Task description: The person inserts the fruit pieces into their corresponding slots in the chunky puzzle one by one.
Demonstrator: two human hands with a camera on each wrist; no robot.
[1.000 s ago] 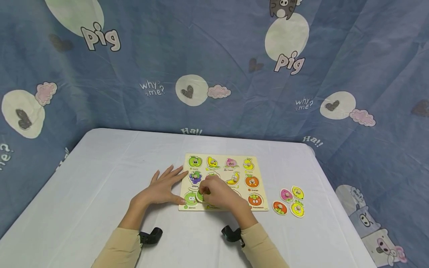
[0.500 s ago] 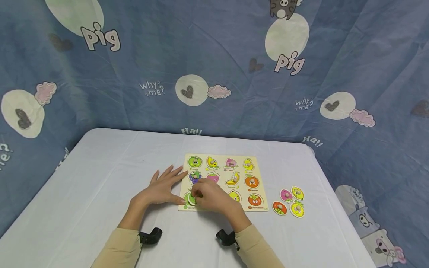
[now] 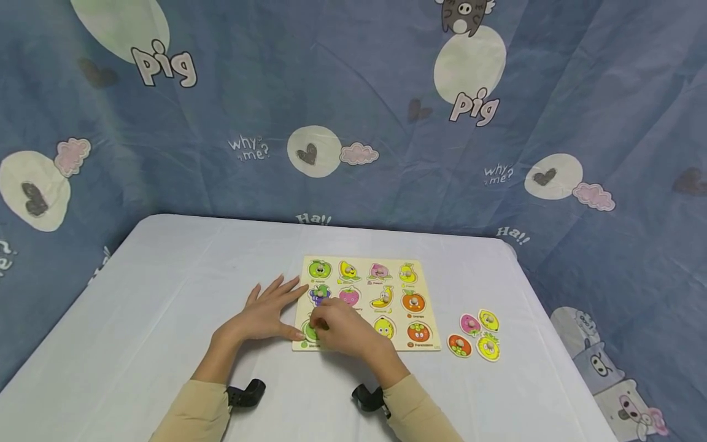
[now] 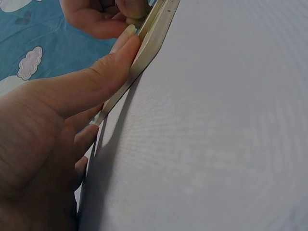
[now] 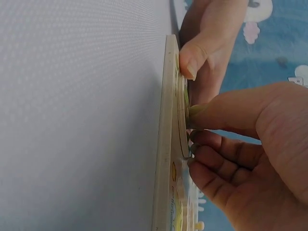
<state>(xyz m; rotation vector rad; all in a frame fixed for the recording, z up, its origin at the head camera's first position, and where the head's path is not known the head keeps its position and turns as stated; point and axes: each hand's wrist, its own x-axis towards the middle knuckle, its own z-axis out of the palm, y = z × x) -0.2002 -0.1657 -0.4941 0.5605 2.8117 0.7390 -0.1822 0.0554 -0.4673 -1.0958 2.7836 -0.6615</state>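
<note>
The board (image 3: 401,331) lies on the table (image 3: 182,294); a curtain (image 3: 386,196) hangs behind both. From where I stand, the left hand (image 3: 264,317) rests at the board's left edge, thumb at the front left corner. The right hand (image 3: 343,328) is over the front row, fingers on a fruit piece (image 5: 182,120) on that corner. Right of the board, apart from it: lemon piece (image 3: 488,320) rear right, pineapple piece (image 3: 488,347) front right, third piece (image 3: 469,325) rear left, fourth piece (image 3: 459,345) front left.

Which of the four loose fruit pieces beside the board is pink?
The loose roundish pink piece; the other three are the lemon-shaped yellow piece, the spiky-topped yellow piece and the round red-orange piece.
</note>
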